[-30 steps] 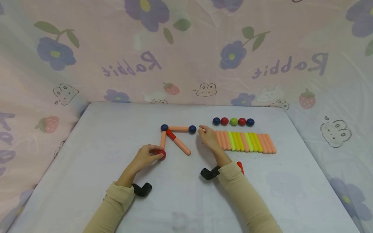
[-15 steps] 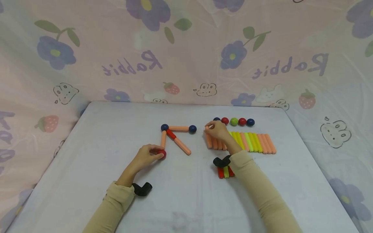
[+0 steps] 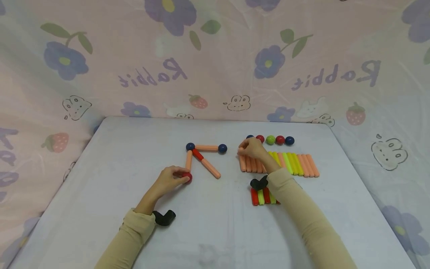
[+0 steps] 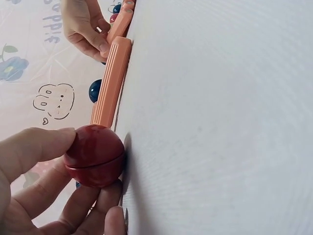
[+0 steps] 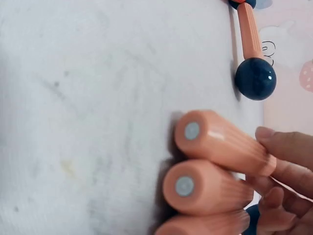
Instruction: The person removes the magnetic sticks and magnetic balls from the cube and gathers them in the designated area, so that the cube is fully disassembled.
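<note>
In the head view my left hand [image 3: 169,180] pinches a red ball [image 3: 189,178] at the near end of an orange stick [image 3: 189,160]. The left wrist view shows thumb and fingers around this ball. That stick runs up to a blue ball [image 3: 190,146], from which another orange stick [image 3: 206,148] leads to a second blue ball [image 3: 223,148]. A red stick [image 3: 198,154] and an orange one [image 3: 211,169] slant away end to end. My right hand [image 3: 254,148] pinches the far end of the row's leftmost orange stick [image 5: 220,139]; its near end shows a grey disc.
A row of orange, yellow and green sticks [image 3: 297,164] lies at the right, partly behind my right hand. Behind it stand several balls [image 3: 280,140] in a line. Shorter red and green sticks [image 3: 261,198] lie nearer, partly under the right wrist's black camera mount [image 3: 258,183].
My right hand has moved right, from beside the second blue ball to the row's left end, and now pinches a stick there. The left hand stays on the red ball.
</note>
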The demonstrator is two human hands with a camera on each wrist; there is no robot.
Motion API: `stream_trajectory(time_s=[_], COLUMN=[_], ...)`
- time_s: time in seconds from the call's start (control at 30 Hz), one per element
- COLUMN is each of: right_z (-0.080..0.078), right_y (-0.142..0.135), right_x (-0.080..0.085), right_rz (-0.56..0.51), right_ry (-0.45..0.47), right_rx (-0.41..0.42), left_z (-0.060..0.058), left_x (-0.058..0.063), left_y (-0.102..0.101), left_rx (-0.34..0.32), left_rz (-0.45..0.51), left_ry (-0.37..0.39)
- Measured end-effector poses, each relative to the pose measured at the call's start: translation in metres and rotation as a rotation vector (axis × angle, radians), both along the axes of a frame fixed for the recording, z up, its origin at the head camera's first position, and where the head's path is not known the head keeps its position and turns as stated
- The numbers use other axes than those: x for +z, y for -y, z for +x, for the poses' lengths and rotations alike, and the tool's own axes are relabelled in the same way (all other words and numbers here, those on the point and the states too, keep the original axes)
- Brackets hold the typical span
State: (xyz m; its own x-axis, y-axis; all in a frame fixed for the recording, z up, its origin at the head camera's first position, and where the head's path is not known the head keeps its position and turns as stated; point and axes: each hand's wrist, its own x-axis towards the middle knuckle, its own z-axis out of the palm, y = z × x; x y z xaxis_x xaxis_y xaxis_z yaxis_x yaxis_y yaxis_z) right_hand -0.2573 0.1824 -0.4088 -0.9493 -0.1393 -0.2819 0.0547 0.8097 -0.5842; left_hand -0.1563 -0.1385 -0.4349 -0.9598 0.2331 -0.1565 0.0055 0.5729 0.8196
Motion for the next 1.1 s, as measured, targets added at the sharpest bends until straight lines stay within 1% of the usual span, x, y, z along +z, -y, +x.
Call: stream_trajectory(time_s=[0.1, 0.27, 0.4, 0.47, 0.57, 0.7, 0.77, 0.83, 0.93, 1.0, 1.1], right_z=[-0.002, -0.002, -0.001, 0.000, 0.002, 0.009, 0.014, 0.019, 0.025, 0.029, 0.034], right_y=[-0.001, -0.002, -0.003, -0.003, -0.002, 0.002, 0.006, 0.012, 0.021, 0.027, 0.038], right_x=[-0.001, -0.003, -0.005, -0.006, -0.005, -0.002, 0.000, 0.002, 0.003, 0.003, 0.002], right_rz=[0.016, 0.029, 0.018, 0.001, -0.032, -0.074, -0.094, -0.105, -0.120, -0.121, -0.134], right_ry=[0.008, 0.003, -0.016, -0.022, -0.041, -0.083, -0.106, -0.120, -0.130, -0.135, -0.129], right_rx=[-0.010, -0.016, -0.007, -0.007, -0.016, -0.036, -0.031, -0.026, -0.001, 0.015, 0.039], left_z=[-0.001, -0.001, 0.000, 0.000, -0.001, 0.001, 0.002, 0.003, 0.003, 0.001, 0.000], left_x=[-0.002, -0.001, -0.001, -0.002, -0.002, 0.000, 0.001, 0.002, 0.002, 0.001, -0.001], left_y=[-0.001, -0.001, -0.001, -0.001, 0.000, 0.001, 0.002, 0.002, 0.002, 0.001, 0.001], left_rx=[-0.004, -0.005, -0.002, 0.005, 0.000, -0.008, -0.022, -0.024, -0.017, -0.005, -0.005], left_rz=[-0.002, 0.005, 0.008, 0.016, 0.023, 0.040, 0.043, 0.048, 0.040, 0.035, 0.022], left_ry=[-0.006, -0.011, -0.001, 0.010, 0.011, -0.012, -0.045, -0.053, -0.034, -0.005, -0.004])
